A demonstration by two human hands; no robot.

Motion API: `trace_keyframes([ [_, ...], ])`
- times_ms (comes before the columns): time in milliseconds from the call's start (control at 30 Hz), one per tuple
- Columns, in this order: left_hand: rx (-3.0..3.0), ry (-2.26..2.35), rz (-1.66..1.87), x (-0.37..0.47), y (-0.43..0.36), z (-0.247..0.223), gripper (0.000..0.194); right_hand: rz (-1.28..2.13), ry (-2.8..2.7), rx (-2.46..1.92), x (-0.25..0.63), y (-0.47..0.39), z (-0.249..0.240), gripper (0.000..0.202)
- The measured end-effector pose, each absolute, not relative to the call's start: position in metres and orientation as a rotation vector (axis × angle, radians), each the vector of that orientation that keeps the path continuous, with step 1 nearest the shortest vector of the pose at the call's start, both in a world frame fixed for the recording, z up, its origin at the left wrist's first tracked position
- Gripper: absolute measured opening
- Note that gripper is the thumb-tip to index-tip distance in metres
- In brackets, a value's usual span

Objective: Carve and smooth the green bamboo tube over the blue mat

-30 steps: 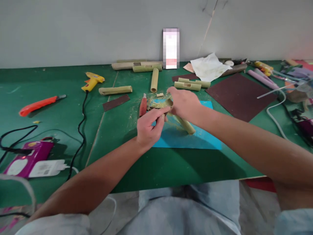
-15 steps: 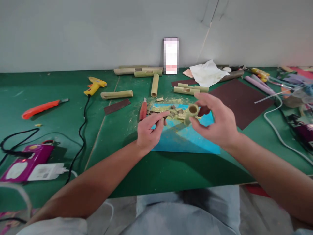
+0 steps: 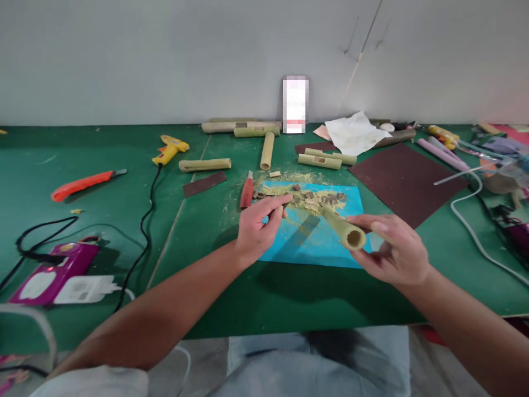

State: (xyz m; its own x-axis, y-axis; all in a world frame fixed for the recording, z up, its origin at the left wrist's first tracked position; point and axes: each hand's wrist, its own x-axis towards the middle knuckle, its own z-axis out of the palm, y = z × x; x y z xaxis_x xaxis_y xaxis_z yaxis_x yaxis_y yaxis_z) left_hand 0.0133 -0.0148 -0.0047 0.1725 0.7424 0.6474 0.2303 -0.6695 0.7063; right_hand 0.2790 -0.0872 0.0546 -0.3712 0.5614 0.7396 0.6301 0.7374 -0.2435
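two hands, both busy over the blue sheet on the green tabletop.

right hand: thumb and fingers closed around the near end of a bamboo tube, narrow grip. tube is tilted, open end facing the wearer, far end over the pile of shavings. shadow on the sheet suggests it's held up; can't tell if the far end touches the pile.

left hand: thumb and index finger pinched on something small and dark, mostly hidden. can't tell what it is. it's just left of the shavings, well apart from the tube's open end.

step in hand, my read: turning the tube to check or present its open end, between bouts of smoothing. rim looks a bit rough inside. next move seems to call for a steady right grip and, if the pinched piece is an abrasive, bringing it to the rim without crushing the tube wall.

nearby: red-handled tool just left of the sheet, blade end up and away. dark brown sheet lies past the right hand. notched tubes sit behind the shavings, another plain tube to their left.
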Motion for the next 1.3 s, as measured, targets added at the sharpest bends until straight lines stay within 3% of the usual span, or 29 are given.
trace_keyframes([
  [167, 2.013, 0.909, 1.463, 0.013, -0.014, -0.004, 0.027, 0.041, -1.923, -0.87, 0.283, -0.089, 0.04, 0.08],
  [400, 2.01, 0.914, 1.338, 0.015, -0.011, -0.005, 0.029, 0.127, -1.772, -1.142, 0.274, -0.102, 0.044, 0.054],
  [500, 1.997, 0.878, 1.347, 0.015, -0.01, -0.007, 0.031, 0.167, -1.407, -1.049, 0.268, -0.095, 0.039, 0.058],
  [800, 2.032, 0.902, 1.207, 0.014, -0.009, -0.006, 0.033, 0.623, -0.797, -1.165, 0.269, -0.057, 0.027, 0.038],
  [1167, 2.31, 0.967, 0.892, 0.018, -0.015, -0.006, 0.029, 0.938, -0.624, -1.309, 0.286, -0.075, 0.003, 0.051],
  [1300, 2.503, 0.91, 0.799, 0.022, -0.021, -0.007, 0.04, 0.95, -0.761, -1.396, 0.297, -0.083, 0.001, 0.055],
])
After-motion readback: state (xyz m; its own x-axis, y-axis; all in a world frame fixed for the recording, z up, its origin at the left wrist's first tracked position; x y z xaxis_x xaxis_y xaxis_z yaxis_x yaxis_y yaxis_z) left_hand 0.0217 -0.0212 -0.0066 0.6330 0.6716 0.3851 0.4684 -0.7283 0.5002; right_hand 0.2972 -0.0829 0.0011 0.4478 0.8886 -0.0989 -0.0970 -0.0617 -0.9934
